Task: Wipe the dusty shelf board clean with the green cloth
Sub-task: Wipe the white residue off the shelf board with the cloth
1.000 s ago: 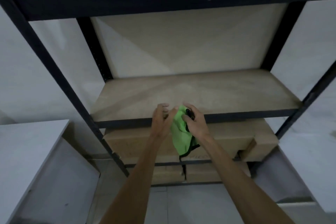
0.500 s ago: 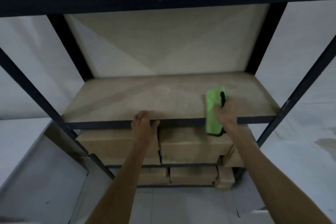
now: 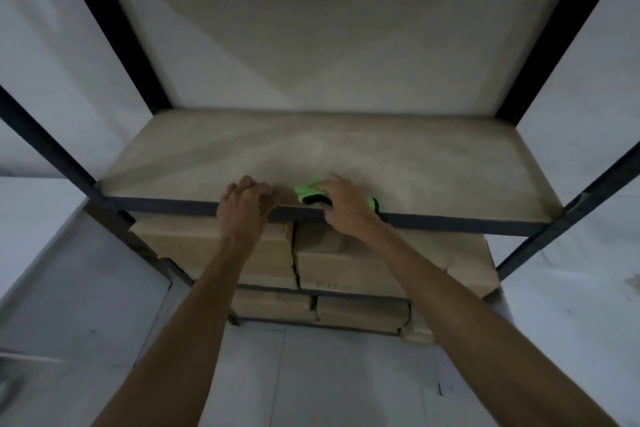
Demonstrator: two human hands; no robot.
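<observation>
The dusty tan shelf board (image 3: pixel 398 156) fills the middle of the view, framed by dark metal rails. A bright green cloth (image 3: pixel 308 192) with a black edge lies bunched on the board's front edge, near the middle. My right hand (image 3: pixel 346 208) presses flat on top of the cloth and covers most of it. My left hand (image 3: pixel 244 206) curls over the front rail just left of the cloth, gripping the edge. A paler dusty patch spreads behind the cloth.
Dark metal uprights (image 3: pixel 114 24) stand at each corner of the rack. Cardboard boxes (image 3: pixel 349 263) are stacked on the lower shelves under the board. A pale wall closes the back. Grey floor (image 3: pixel 311 374) lies below.
My right hand has slid the cloth leftward along the front edge, from the right side toward the middle. My left hand stays on the front rail. The view has moved closer.
</observation>
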